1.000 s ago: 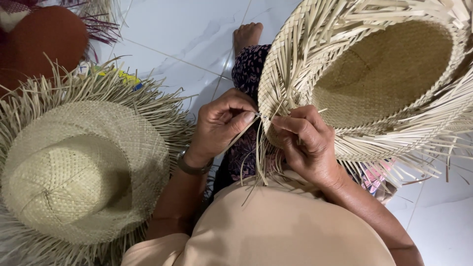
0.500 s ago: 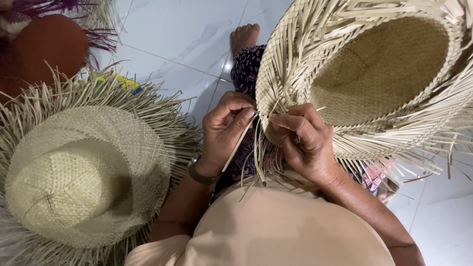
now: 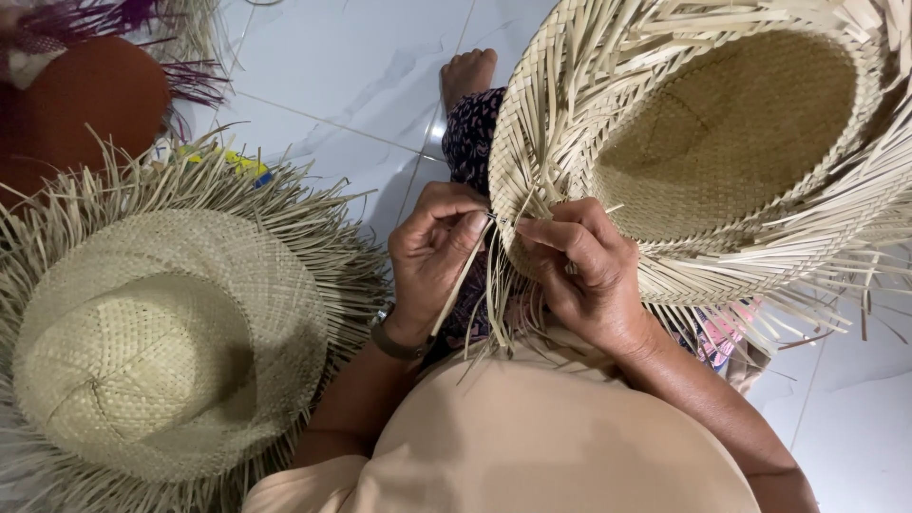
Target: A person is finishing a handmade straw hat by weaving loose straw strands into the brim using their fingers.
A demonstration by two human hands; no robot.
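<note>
An unfinished pale straw hat (image 3: 731, 142) lies upside down across my lap, its hollow crown facing up and loose strips bristling from the brim. My left hand (image 3: 432, 252) pinches one loose straw strip (image 3: 463, 275) at the brim's near-left edge, a dark band on its wrist. My right hand (image 3: 584, 275) grips the woven brim edge just beside it, thumb and forefinger pressed on the strands. The two hands nearly touch. Several free strips hang down below them over my lap.
A second straw hat (image 3: 161, 351) with a frayed brim rests crown-up on the floor at my left. A reddish-brown hat (image 3: 76, 104) with purple fringe sits at the top left. White tiled floor (image 3: 351, 66) stretches ahead, with my bare foot (image 3: 467, 74) on it.
My hands have stayed on the brim edge, fingers shifting slightly on the strands. The view has drifted a little, so the left hat sits lower.
</note>
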